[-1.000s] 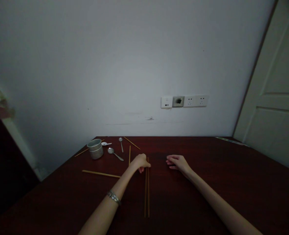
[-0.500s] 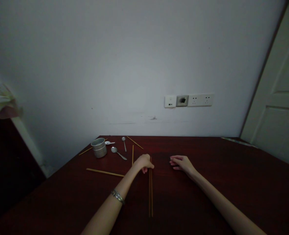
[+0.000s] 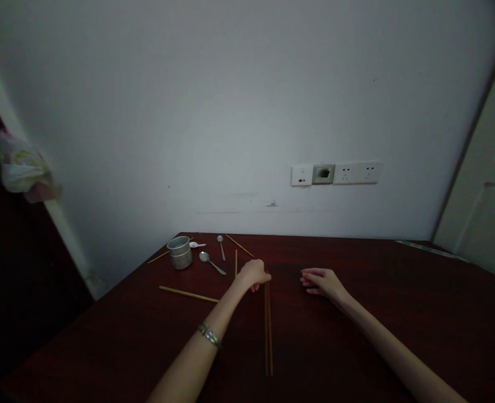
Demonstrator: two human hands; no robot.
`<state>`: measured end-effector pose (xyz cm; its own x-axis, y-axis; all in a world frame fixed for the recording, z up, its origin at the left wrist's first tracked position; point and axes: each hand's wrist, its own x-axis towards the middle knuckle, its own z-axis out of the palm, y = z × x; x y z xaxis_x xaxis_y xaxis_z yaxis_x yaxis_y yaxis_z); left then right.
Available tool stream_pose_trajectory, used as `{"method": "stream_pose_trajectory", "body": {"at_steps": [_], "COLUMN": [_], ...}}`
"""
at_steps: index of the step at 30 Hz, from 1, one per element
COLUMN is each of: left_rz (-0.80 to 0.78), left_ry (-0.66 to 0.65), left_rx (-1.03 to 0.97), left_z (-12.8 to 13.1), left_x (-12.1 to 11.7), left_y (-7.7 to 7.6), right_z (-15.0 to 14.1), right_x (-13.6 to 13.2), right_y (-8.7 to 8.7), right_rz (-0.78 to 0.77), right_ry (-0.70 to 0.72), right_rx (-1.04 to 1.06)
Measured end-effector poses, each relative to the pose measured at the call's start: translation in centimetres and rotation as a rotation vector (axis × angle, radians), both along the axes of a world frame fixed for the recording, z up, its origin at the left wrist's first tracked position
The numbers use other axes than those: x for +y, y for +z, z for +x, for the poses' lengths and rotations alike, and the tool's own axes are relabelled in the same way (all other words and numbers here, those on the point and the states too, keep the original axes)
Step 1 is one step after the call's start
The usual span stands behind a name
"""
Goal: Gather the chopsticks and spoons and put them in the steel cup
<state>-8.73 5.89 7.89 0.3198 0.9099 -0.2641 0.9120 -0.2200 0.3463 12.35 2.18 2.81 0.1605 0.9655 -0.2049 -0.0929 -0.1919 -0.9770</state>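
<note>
Two brown chopsticks (image 3: 268, 336) lie side by side on the dark red table, pointing toward me. My left hand (image 3: 253, 273), with a bracelet (image 3: 208, 334) on its wrist, is closed at their far ends, thumb and fingers pinched around the tips. The fingertips are partly hidden beneath the hand. To the right, my right hand (image 3: 320, 281) rests apart from the chopsticks, its fingers loosely stretched out with nothing in them. Left of my left hand lies a lighter chopstick (image 3: 188, 294), and another chopstick (image 3: 236, 263) sits just behind the hand.
A metal cup (image 3: 180, 254) stands at the back left of the table (image 3: 356, 347). Near it are a metal spoon (image 3: 212, 262), a smaller spoon (image 3: 221, 246), a white spoon (image 3: 197, 244) and more chopsticks (image 3: 239, 245). The wall behind carries sockets (image 3: 356, 173).
The view has turned a little left, so everything appears shifted right. My left hand's thumb has moved slightly up over the chopsticks' far ends. My right hand stays in about the same place.
</note>
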Motion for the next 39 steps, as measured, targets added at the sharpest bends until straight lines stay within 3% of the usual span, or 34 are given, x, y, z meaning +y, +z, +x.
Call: {"method": "stream_pose_trajectory", "body": {"at_steps": [4, 10, 14, 17, 21, 25, 31, 34, 39], "left_rz": [0.144, 0.205, 0.292, 0.308, 0.106, -0.032, -0.123, -0.111, 0.014], "left_ry": [-0.004, -0.045, 0.069, 0.156, 0.167, 0.195, 0.275, 0.296, 0.446], "left_rx": [-0.127, -0.408, -0.543, -0.596, -0.431, -0.219, -0.123, -0.082, 0.085], "left_z": [-0.9, -3.4, -7.4, -11.4, -16.4, -20.5, -24.7, -26.3, -29.8], "left_x": [-0.2, -1.5, -1.7, -1.0, -0.3, -0.1, -0.3, -0.1, 1.9], "left_y": [2.7, 7.6, 11.0, 12.0, 10.6, 7.3, 2.8, 1.9, 2.2], "right_z": [-1.4, -5.9, -9.1, -11.5, -14.1, -15.2, -16.3, -17.3, -18.3], "right_x": [-0.1, 0.3, 1.3, 2.3, 3.9, 6.0, 8.2, 8.6, 9.4], "right_y": [1.9, 4.4, 5.5, 5.7, 5.0, 4.0, 3.0, 2.3, 1.2], "right_rz": [0.064, 0.142, 0.176, 0.188, 0.230, 0.261, 0.217, 0.203, 0.195], "right_ry": [0.059, 0.229, 0.308, 0.368, 0.425, 0.410, 0.421, 0.448, 0.455], "right_rx": [0.001, -0.081, -0.131, -0.189, -0.297, -0.404, -0.558, -0.634, -0.782]}}
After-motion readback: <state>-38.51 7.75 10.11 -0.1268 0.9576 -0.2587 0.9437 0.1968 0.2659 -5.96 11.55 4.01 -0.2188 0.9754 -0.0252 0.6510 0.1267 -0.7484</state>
